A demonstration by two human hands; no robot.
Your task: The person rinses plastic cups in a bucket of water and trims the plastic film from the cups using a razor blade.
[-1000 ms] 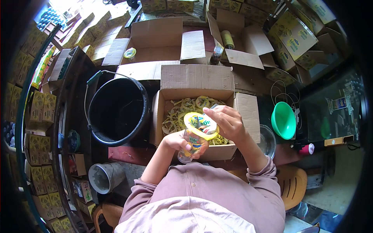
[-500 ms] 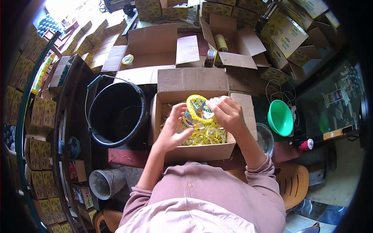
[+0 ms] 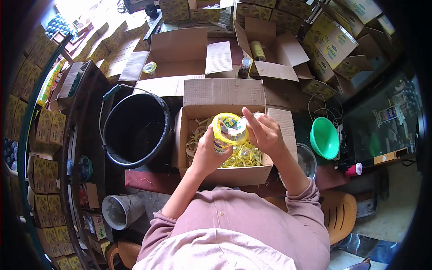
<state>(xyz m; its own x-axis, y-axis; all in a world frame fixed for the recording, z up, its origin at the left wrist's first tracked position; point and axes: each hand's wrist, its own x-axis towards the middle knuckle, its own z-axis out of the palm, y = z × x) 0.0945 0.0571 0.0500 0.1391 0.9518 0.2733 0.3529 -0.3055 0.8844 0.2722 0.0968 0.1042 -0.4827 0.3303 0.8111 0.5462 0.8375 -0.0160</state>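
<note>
My left hand (image 3: 209,153) is wrapped round a plastic jar (image 3: 219,145), holding it upright over an open cardboard box. The jar's top has a yellow rim and a round label (image 3: 230,128) with green "Lemon" lettering. At the right edge of that top is my right hand (image 3: 266,134), index finger stretched up and the other fingers loosely bent, with no object showing in it. Inside the cardboard box (image 3: 225,176) below lie many small yellow-wrapped sachets (image 3: 243,155) and pale shreds at the left.
A black bucket (image 3: 164,128) stands left of the box; a green bowl (image 3: 325,138) and a clear bowl (image 3: 309,164) are to the right. Behind are more open cartons (image 3: 177,47), one with a yellow-lidded jar (image 3: 149,68). A grey bucket (image 3: 120,211) sits low at left.
My left hand has closed round the jar from its left side. My right index finger has lifted off the jar's top and now points upward; the top's label looks rumpled.
</note>
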